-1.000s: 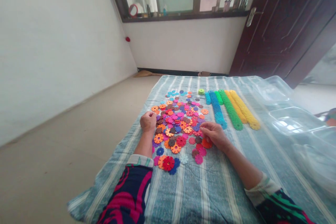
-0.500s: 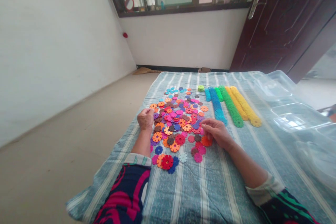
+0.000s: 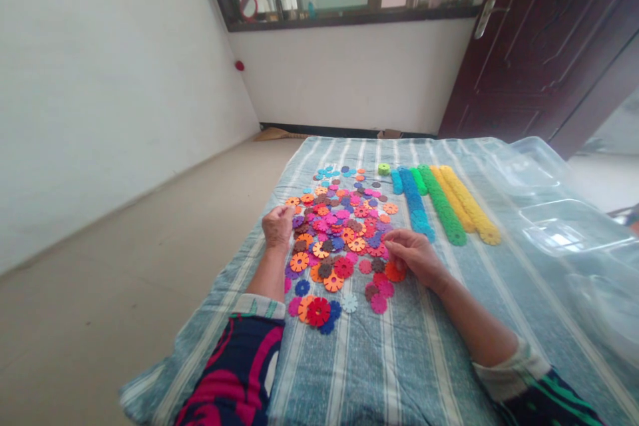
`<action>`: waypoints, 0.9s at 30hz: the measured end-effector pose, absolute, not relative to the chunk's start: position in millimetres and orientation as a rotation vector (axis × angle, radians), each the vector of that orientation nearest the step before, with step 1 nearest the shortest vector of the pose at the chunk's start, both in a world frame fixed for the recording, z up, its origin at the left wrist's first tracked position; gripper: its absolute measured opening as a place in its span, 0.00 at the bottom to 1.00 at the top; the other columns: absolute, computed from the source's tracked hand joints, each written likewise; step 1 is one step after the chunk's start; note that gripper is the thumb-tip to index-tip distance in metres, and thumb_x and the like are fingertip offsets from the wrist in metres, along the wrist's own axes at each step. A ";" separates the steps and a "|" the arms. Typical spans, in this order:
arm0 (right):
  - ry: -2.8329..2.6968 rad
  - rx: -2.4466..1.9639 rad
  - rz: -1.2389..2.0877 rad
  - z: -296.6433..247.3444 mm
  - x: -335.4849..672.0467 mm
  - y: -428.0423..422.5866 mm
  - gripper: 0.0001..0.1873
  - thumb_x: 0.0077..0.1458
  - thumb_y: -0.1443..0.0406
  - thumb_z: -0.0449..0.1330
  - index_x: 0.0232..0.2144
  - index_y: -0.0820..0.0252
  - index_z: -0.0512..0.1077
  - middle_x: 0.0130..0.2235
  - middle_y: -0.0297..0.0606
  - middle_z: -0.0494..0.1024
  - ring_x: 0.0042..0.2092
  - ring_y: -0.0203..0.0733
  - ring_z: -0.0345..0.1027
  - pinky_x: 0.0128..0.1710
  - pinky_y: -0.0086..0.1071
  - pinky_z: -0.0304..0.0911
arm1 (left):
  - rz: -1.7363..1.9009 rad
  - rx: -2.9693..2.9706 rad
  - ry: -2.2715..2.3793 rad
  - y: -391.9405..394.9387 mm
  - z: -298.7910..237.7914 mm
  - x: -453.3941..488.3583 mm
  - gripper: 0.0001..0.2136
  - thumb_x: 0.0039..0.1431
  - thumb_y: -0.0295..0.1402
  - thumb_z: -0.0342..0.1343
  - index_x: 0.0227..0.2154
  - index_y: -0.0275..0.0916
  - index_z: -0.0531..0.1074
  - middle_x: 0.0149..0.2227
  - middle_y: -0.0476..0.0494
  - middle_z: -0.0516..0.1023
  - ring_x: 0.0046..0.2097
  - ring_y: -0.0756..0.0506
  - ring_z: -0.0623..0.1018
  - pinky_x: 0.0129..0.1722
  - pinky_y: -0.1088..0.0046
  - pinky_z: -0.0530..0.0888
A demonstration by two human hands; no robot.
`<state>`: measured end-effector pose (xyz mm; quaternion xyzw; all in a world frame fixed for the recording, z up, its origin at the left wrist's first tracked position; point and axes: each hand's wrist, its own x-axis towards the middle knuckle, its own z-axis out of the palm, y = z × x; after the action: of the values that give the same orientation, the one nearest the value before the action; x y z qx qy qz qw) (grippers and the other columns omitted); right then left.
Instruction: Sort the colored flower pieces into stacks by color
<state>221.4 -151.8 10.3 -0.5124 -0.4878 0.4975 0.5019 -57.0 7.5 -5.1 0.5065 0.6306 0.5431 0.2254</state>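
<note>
A spread of several small flower-shaped plastic discs (image 3: 344,233) in orange, pink, red, purple, brown and blue lies on a blue-and-white striped cloth (image 3: 389,359). My left hand (image 3: 277,226) rests curled at the pile's left edge, fingers closed; what it holds, if anything, is hidden. My right hand (image 3: 414,254) lies at the pile's right edge, fingers bent and pinched over an orange-red disc (image 3: 394,273). To the right, sorted discs form long rows: blue (image 3: 414,206), green (image 3: 442,210) and yellow (image 3: 469,210). A small green stack (image 3: 383,168) stands at the rows' far end.
A clear plastic container (image 3: 569,233) with its lid sits on the cloth at right. A beige floor (image 3: 124,259) lies left of the cloth. A white wall, a window sill with bottles and a dark wooden door (image 3: 539,40) stand beyond.
Both hands stay at the pile's edges with barely any shift. The view has tilted slightly, so the scene sits a little differently in the frame.
</note>
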 end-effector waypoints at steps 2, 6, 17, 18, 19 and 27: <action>-1.169 -1.245 1.209 9.4 221.2 -151.9 0.18 0.43 0.53 0.63 0.31 0.59 0.70 0.17 0.26 0.68 0.15 0.29 0.57 0.13 0.24 0.52 | 1.522 1.309 1.635 6.5 -4.1 -56.1 0.15 0.44 0.41 0.55 0.28 0.33 0.76 0.24 0.47 0.76 0.27 0.48 0.75 0.28 0.75 0.72; -1.162 -1.232 1.224 6.5 221.5 -152.3 0.17 0.43 0.53 0.63 0.31 0.59 0.70 0.16 0.25 0.67 0.15 0.29 0.56 0.13 0.24 0.51 | 1.537 1.222 1.578 4.1 -2.8 -55.2 0.13 0.43 0.39 0.56 0.27 0.33 0.75 0.23 0.47 0.75 0.26 0.49 0.74 0.27 0.76 0.71; -1.155 -1.252 1.227 3.1 221.8 -154.5 0.19 0.43 0.52 0.64 0.32 0.59 0.71 0.17 0.27 0.68 0.15 0.31 0.58 0.13 0.24 0.52 | 1.503 1.282 1.618 -2.1 -1.8 -55.9 0.11 0.43 0.39 0.55 0.22 0.35 0.73 0.20 0.49 0.73 0.23 0.51 0.70 0.24 0.77 0.68; -1.155 -1.253 1.226 3.4 221.7 -154.6 0.19 0.43 0.52 0.64 0.32 0.59 0.71 0.17 0.27 0.68 0.15 0.31 0.58 0.13 0.24 0.52 | 1.499 1.297 1.622 -1.9 -2.3 -56.2 0.12 0.43 0.40 0.55 0.22 0.35 0.73 0.20 0.49 0.72 0.23 0.51 0.70 0.24 0.77 0.68; -1.156 -1.255 1.225 3.8 221.5 -154.6 0.19 0.42 0.52 0.65 0.32 0.59 0.71 0.16 0.28 0.68 0.15 0.31 0.57 0.13 0.24 0.52 | 1.494 1.312 1.629 -1.6 -2.9 -56.5 0.12 0.43 0.40 0.55 0.22 0.35 0.73 0.20 0.49 0.72 0.23 0.51 0.71 0.24 0.77 0.68; -1.166 -1.238 1.230 3.2 222.1 -153.7 0.20 0.43 0.52 0.65 0.32 0.60 0.70 0.18 0.27 0.68 0.15 0.30 0.58 0.13 0.24 0.52 | 1.331 1.712 1.806 -5.4 1.0 -52.8 0.11 0.49 0.38 0.53 0.25 0.37 0.76 0.26 0.48 0.78 0.31 0.48 0.75 0.35 0.76 0.70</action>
<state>222.1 -153.7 3.2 -0.5114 -0.4816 0.5082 0.4982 -52.8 -5.4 1.0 0.5990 0.6317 0.4657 0.1589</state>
